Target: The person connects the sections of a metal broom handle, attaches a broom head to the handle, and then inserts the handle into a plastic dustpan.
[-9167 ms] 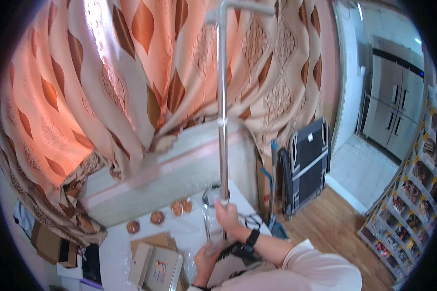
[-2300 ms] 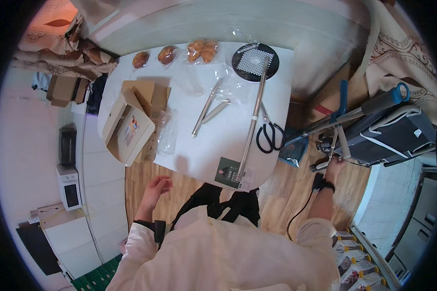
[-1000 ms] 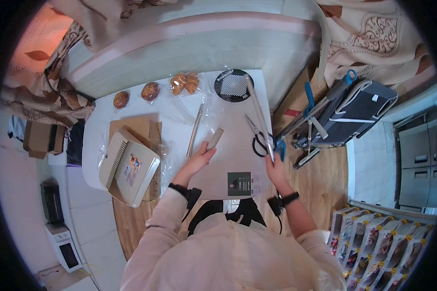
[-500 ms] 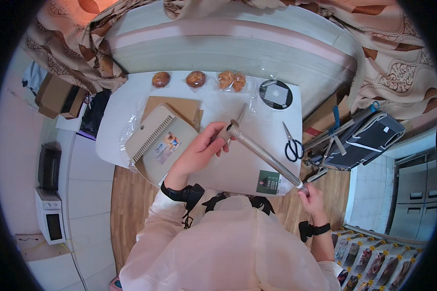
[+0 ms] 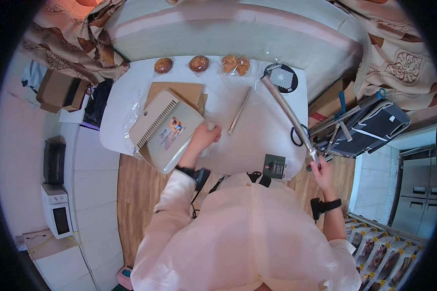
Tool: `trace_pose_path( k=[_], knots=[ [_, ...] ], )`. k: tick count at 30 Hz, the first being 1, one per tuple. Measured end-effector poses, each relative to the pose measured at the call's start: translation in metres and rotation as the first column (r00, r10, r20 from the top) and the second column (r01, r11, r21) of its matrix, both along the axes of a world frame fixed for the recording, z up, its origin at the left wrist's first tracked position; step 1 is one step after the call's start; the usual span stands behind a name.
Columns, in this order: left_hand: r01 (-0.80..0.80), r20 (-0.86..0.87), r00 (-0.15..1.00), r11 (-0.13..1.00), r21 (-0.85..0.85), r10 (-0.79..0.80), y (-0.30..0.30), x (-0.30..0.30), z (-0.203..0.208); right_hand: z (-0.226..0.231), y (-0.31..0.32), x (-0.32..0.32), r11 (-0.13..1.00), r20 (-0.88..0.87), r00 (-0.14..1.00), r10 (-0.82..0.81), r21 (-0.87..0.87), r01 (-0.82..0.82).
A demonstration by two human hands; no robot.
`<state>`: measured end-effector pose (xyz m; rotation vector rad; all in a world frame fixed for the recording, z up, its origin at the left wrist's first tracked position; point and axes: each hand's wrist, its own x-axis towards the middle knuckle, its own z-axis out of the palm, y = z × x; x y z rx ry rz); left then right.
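Note:
My right hand is closed round the near end of a long metal pole. The pole slants up and away to the left, its far tip in front of a round black-and-white grille-like disc. My left hand, fingers curled, is at the right edge of a beige dustpan with comb teeth and a picture label. A pale bit shows at those fingers; what they hold I cannot make out. Right of this hand a thin metal tube lies on the table. Black scissor handles show partly behind the pole.
Bagged buns line the white table's far side. Brown cardboard lies under the dustpan, clear plastic beside it. A dark green card is by the near edge. A folded dark chair stands at the right.
My left hand has let go of the pole's far end and moved down-left to the dustpan. In my right hand the pole has swung to the right, its far tip now higher in view.

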<state>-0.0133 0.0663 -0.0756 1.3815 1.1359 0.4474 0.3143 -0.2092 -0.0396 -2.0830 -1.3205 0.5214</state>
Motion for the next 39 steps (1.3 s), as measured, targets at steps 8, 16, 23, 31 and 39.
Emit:
trace_pose_path(
  k=[8,16,23,31,39],
  knots=[
    [0.355,-0.593,0.805,0.811,0.465,-0.012,0.034,0.083,-0.104,0.016,0.006,0.017,0.992,0.076,0.992,0.103,-0.082,-0.097],
    [0.462,-0.771,0.630,0.841,0.280,-0.090,0.013,0.075,-0.111,-0.004,-0.039,0.016,0.997,0.130,0.991,0.044,-0.068,-0.035],
    [0.512,-0.102,0.834,0.829,-0.225,-0.542,-0.015,0.020,0.009,-0.033,-0.042,0.015,0.998,0.118,0.993,-0.009,-0.059,0.016],
    [0.025,0.591,0.806,0.996,-0.089,0.032,-0.055,-0.028,0.084,-0.033,-0.006,0.025,0.986,0.101,0.986,0.133,0.088,-0.142],
    [-0.359,0.878,0.469,0.929,0.091,0.095,-0.046,0.018,0.151,0.004,0.042,-0.001,0.920,0.117,0.938,0.326,0.189,-0.344]
  ],
)
